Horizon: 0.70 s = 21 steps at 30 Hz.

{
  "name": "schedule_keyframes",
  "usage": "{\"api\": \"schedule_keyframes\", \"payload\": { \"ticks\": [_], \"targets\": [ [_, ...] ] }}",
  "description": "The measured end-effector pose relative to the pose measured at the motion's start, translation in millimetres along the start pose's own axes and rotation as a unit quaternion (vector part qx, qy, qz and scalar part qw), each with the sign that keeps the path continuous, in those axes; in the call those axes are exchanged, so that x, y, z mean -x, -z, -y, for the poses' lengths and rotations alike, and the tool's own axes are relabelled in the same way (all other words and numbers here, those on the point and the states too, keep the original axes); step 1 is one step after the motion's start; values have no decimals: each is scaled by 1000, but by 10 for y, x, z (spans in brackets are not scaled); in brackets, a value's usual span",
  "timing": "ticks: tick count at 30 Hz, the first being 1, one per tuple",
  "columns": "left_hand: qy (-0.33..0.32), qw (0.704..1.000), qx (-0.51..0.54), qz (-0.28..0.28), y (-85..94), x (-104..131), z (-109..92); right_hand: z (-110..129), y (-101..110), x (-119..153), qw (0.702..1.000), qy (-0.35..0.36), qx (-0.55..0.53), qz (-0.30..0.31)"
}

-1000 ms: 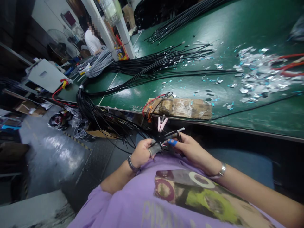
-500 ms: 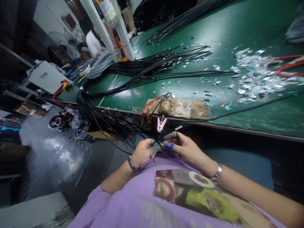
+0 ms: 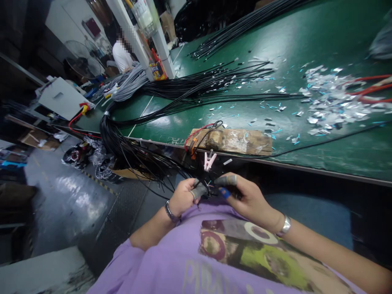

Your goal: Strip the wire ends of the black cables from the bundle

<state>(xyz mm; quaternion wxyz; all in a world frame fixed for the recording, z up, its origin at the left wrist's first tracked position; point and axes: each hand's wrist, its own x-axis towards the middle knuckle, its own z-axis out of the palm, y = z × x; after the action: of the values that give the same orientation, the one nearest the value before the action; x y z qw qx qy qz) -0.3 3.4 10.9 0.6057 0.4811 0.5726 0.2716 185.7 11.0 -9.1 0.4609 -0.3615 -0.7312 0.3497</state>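
My left hand (image 3: pixel 185 197), its thumb wrapped in grey tape, is closed on a black cable (image 3: pixel 204 176) just above my lap. Fine, light-coloured wires (image 3: pixel 209 185) fan out from the cable's end. My right hand (image 3: pixel 245 195) is close by on the right, with grey tape on the index finger and blue tape on the thumb. Its thumb and index finger are apart at the tips, beside the wires. The other fingers curl inward around something dark that I cannot make out. A pink clip (image 3: pixel 209 161) stands at the table edge above both hands.
The green table (image 3: pixel 306 163) carries bundles of black cables (image 3: pixel 171 87), a wooden block (image 3: pixel 245 141) and a heap of foil scraps (image 3: pixel 330 98). More black cables (image 3: pixel 119 143) hang over its edge at left. A person (image 3: pixel 121 55) in white is in the background.
My right hand has drawn slightly away from the wires, its thumb and index finger parting. The dark tool seen in it before is now mostly hidden. My left hand has stayed in place.
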Motion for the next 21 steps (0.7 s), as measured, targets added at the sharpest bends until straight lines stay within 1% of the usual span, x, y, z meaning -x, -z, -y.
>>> {"api": "schedule_keyframes", "payload": {
  "ticks": [1, 3, 5, 7, 10, 13, 17, 21],
  "targets": [
    [-1, 1000, 0, 0, -3, 5, -7, 3, -10, -2, 998, -57, -20, -12],
    [1, 1000, 0, 1, -9, 11, -14, 3, -37, -13, 987, -142, -72, -7],
    [4, 1000, 1, 1, -13, 13, -15, -5, -67, -28, 973, -192, -130, 22],
    [3, 1000, 2, 1, -15, 12, -11, -15, -90, -39, 958, -224, -172, 45],
    [-2, 1000, 2, 1, -13, 10, -1, -21, -109, -46, 943, -254, -205, 60],
    [-1, 1000, 1, 2, -9, 10, 7, -25, -116, -41, 936, -266, -222, 65],
    [-9, 1000, 4, 4, -12, 11, 2, -40, -126, -29, 931, -272, -236, 65],
    [-9, 1000, -4, 4, -30, 8, -11, -30, -126, -42, 933, -271, -227, 62]
  ]
}}
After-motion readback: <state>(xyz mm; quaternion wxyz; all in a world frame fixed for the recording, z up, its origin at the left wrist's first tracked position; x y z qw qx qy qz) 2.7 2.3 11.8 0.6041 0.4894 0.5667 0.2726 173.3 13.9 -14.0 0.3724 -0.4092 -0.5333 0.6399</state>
